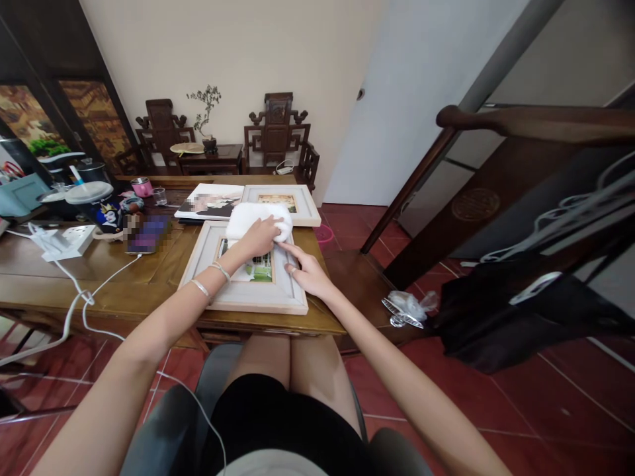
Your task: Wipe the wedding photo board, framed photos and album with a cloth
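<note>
A picture frame (193, 271) with a pale wooden border lies flat near the front edge of the wooden table. It holds a small picture with green and white in it. My left hand (262, 238) presses a folded white cloth (255, 215) onto the upper part of the frame, fingers bent over the fabric. Along the frame's right side rests my right hand (310, 272), thumb on the border and index finger stretched towards the cloth; its other fingers are partly hidden. Behind the cloth lies a second pale frame (306, 203) with a yellowish picture.
A book (211, 198) lies behind, on the wooden table (163, 277). To the left are a phone (146, 235), a white power strip (69, 241) with trailing cables, a lidded cup (94, 198) and a pink mug (141, 187). A wooden chair (441, 218) stands at right.
</note>
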`<act>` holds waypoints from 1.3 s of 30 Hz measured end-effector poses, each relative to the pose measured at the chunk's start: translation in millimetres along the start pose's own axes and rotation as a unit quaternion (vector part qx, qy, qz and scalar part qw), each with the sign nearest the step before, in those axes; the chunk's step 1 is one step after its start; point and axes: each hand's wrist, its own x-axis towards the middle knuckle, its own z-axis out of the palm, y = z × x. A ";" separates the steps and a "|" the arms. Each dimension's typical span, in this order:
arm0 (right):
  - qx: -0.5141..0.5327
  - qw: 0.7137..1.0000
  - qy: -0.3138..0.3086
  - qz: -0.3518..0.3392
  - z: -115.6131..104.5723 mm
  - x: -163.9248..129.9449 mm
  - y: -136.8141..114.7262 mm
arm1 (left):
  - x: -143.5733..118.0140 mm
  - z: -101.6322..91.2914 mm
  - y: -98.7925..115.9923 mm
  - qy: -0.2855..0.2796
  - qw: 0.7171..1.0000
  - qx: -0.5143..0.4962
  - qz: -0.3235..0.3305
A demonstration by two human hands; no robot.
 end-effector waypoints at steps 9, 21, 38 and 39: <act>-0.004 1.000 -0.001 -0.012 0.2 0.9 -6.5 | 6.1 0.5 4.7 -0.003 0.998 0.040 0.039; -0.003 1.000 0.006 0.007 -3.9 -0.3 -17.6 | -21.7 -2.0 -30.7 -0.052 0.993 0.106 0.004; -0.012 0.999 0.029 0.026 -2.0 -2.3 -15.2 | -171.8 -53.4 2.6 -0.163 0.973 0.096 -0.134; -0.010 0.999 0.030 0.027 -1.7 -2.5 -14.7 | -181.2 -57.6 14.5 -0.181 0.971 0.085 -0.134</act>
